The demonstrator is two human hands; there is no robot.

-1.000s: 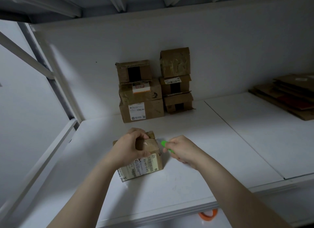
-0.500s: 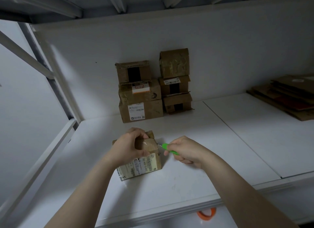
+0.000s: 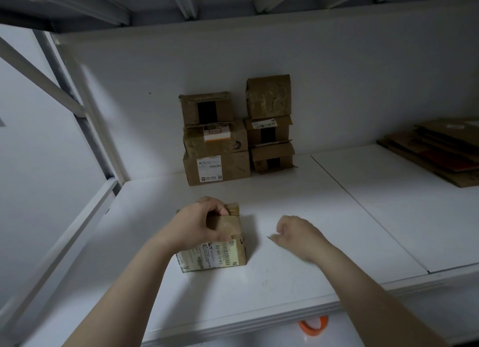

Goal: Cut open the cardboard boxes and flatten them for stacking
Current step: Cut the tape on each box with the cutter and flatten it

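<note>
Matt cardboard box [image 3: 223, 245], glossy tape; smooth white shelf [image 3: 285, 282].

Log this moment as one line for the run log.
left hand grips small box | right hand holds cutter, apart from small box | small box taped, on shelf

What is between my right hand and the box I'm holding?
Head view: only bare white shelf, with a dark blade tip poking from the right hand toward the box, short of it.
</note>
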